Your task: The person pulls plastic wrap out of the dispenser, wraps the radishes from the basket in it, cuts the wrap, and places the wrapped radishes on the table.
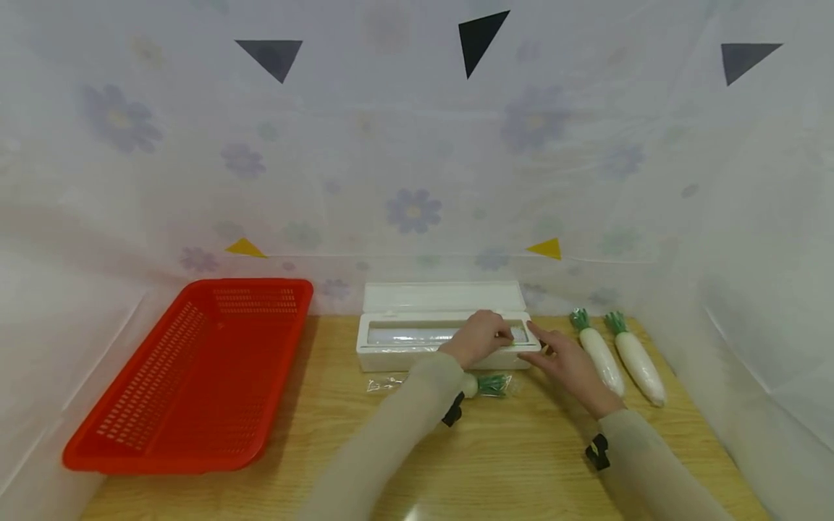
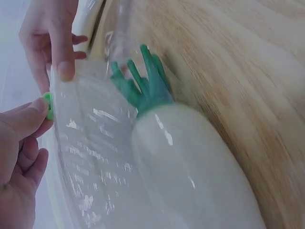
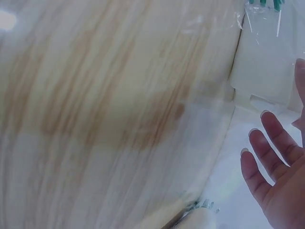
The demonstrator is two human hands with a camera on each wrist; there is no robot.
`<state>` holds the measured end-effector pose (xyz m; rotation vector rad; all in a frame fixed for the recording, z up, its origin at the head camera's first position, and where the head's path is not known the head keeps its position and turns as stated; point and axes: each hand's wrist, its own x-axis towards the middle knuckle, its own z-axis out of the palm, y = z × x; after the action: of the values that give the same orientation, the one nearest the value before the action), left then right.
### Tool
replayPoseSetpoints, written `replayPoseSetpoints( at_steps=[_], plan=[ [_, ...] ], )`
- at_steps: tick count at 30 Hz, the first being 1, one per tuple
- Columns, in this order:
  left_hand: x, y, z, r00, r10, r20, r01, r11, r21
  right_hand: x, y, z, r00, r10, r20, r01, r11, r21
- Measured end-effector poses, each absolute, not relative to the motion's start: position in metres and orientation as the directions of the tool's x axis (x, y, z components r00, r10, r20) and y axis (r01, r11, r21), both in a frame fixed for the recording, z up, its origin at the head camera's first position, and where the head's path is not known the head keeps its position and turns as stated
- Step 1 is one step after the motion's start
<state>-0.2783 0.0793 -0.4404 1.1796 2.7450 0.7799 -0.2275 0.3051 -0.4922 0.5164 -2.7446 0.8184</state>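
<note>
A white cling film dispenser box [image 1: 391, 361] stands at the back middle, its lid [image 1: 443, 297] raised and a roll of film [image 1: 404, 336] inside. My left hand [image 1: 478, 339] reaches across to the box's right end. Between thumb and finger it pinches a small green slide cutter [image 2: 49, 106] on the box edge. My right hand [image 1: 572, 365] grips the box's right corner between thumb and index finger; its other fingers [image 3: 269, 162] spread away from it. Directly in front of the box lies a white radish [image 2: 190, 157] with green tops, under clear film and partly covered by my left forearm.
To the left sits a large red plastic basket [image 1: 287, 376]. Two white radishes with green tops lie at the right, one nearer [image 1: 601, 358] my right hand and one farther out [image 1: 640, 369]. White flowered sheeting [image 1: 417, 145] encloses the wooden table [image 1: 508, 463].
</note>
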Motion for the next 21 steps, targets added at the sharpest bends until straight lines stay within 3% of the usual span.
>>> replayPoseSetpoints(
  at_steps=[21],
  plan=[
    [-0.275,-0.063,-0.422,-0.747,0.664,0.036,0.561,0.600,0.570,-0.228,0.305,-0.488,-0.934,-0.262,0.242,-0.347,0.823,-0.449]
  ],
)
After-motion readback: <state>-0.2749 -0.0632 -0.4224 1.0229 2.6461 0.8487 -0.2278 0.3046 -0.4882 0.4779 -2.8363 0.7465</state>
